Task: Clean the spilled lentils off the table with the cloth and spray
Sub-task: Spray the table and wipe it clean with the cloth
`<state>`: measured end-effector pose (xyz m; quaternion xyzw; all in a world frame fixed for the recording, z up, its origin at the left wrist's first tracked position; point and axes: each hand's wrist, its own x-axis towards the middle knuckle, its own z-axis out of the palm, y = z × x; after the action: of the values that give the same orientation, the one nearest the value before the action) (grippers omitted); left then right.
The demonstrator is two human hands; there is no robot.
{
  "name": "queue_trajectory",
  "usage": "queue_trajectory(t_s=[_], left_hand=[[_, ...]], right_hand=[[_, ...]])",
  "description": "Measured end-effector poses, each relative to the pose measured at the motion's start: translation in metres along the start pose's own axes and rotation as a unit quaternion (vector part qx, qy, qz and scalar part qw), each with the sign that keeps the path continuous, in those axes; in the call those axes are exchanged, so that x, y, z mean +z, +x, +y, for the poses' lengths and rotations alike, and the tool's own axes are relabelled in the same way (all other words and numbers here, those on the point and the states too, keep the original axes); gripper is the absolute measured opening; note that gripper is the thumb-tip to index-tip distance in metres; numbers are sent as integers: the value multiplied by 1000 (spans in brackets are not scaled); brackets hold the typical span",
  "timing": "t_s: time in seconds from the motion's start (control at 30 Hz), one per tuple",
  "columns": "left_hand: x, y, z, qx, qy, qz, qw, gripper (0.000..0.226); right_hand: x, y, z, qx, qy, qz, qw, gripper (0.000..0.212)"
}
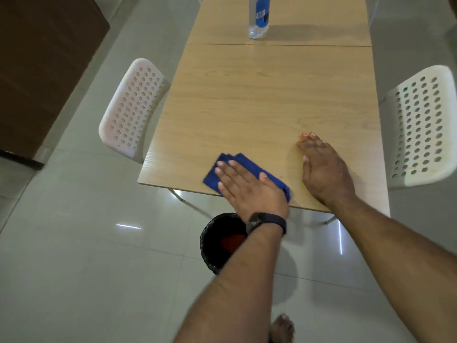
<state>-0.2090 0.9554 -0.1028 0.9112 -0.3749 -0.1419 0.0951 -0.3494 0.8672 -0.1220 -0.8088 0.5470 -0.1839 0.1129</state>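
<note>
A folded blue cloth [228, 162] lies on the wooden table [259, 100] near its front edge. My left hand [247, 189] presses flat on the cloth with straight fingers. My right hand [324, 167] rests flat on the bare tabletop to the right of the cloth, fingers straight and pointing away from me. A clear spray bottle with a blue label [259, 18] stands upright at the far end of the table. I see no lentils on the tabletop.
A black-lined bin [220, 241] with something red inside stands on the floor under the table's front edge, below my left wrist. White perforated chairs stand at the left [132, 107] and right [420, 125] of the table. A dark cabinet [37, 70] fills the far left.
</note>
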Motion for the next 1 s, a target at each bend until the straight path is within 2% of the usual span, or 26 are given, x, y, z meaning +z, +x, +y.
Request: queue_trajectory(t_s=[0.13,0.27,0.37,0.47,0.6,0.73,0.9,1.0], left_hand=[[21,-45,42,107,7,-35,994,82],[25,-36,30,252,66,-55,964,80],[13,4,14,394,109,-73,910,75],[1,55,24,476,151,-86,862,72],[6,87,72,472,167,-68,863,73],[26,64,112,474,150,-57,866,72],[37,3,89,527,134,-72,836,73],[30,-29,57,546,151,-81,820,72]], right_hand=[[-2,0,7,1,50,6,999,47],[-13,-10,11,66,136,70,986,45],[-24,-30,21,103,79,68,989,44],[-35,-57,36,129,-23,37,991,53],[-33,-66,44,133,-43,60,988,54],[-30,-68,44,159,53,138,976,46],[-40,-65,45,239,194,238,921,44],[-51,-66,43,326,302,275,853,41]])
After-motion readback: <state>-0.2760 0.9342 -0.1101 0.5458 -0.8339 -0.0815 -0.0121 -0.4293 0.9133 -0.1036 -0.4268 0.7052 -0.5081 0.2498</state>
